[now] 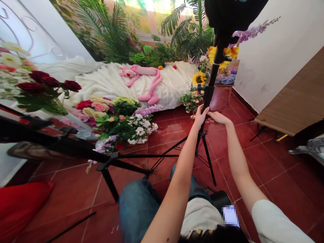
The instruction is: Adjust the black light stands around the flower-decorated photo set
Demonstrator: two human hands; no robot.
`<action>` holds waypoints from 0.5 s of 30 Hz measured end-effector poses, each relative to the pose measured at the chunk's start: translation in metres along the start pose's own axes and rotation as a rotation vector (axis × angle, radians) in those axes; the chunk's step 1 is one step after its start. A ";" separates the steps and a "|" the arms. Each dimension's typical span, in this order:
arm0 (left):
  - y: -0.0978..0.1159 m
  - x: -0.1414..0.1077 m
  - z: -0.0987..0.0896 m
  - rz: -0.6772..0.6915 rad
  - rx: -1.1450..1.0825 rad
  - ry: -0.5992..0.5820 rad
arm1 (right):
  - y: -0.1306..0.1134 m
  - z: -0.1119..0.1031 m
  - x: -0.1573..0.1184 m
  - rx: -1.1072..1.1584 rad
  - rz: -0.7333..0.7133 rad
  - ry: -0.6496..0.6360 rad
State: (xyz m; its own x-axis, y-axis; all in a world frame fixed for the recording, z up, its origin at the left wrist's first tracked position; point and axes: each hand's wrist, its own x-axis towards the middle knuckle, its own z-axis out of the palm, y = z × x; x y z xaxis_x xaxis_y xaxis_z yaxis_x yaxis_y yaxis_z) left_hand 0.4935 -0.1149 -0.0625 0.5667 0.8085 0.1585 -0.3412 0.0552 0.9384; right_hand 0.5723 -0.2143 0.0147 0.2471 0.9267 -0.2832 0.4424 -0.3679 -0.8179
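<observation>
A black light stand (209, 92) rises in front of me on spread legs, with a bulky black lamp head (234, 13) at its top, cut off by the frame edge. My left hand (200, 116) is closed around the lower part of its pole. From the right, my right hand (219, 118) reaches the same spot, its fingertips closed against the pole's side where a knob or collar may be hidden. Higher on the pole sit dark clamps and knobs. Both my arms are stretched forward.
A second black stand (111, 158) crosses the left side, its legs near my knee. Artificial flowers (126, 125) and dark red roses (48, 82) stand at left. Behind, a pink plush toy (145, 72) lies on white cloth (101, 81). A brown board (293, 98) leans at right.
</observation>
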 end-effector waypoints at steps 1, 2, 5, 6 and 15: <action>0.000 0.000 -0.001 0.000 0.003 -0.004 | 0.003 0.002 0.000 0.051 -0.004 -0.005; 0.000 0.000 -0.002 0.001 0.006 -0.009 | 0.004 0.003 0.000 0.075 -0.005 -0.009; 0.001 0.004 -0.004 0.009 0.038 -0.034 | 0.006 0.005 0.000 0.109 -0.009 -0.029; 0.001 0.005 -0.005 0.018 0.065 -0.043 | 0.006 0.005 0.000 0.132 -0.015 -0.033; 0.021 -0.017 -0.059 0.126 0.531 -0.253 | 0.010 0.012 0.002 0.199 -0.077 0.019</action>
State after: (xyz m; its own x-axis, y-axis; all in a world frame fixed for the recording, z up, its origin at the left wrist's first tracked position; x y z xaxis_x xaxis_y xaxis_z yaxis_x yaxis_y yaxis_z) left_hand 0.4327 -0.0931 -0.0632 0.7294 0.6216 0.2857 -0.0333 -0.3849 0.9224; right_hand 0.5671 -0.2158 -0.0001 0.2358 0.9492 -0.2081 0.2825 -0.2719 -0.9199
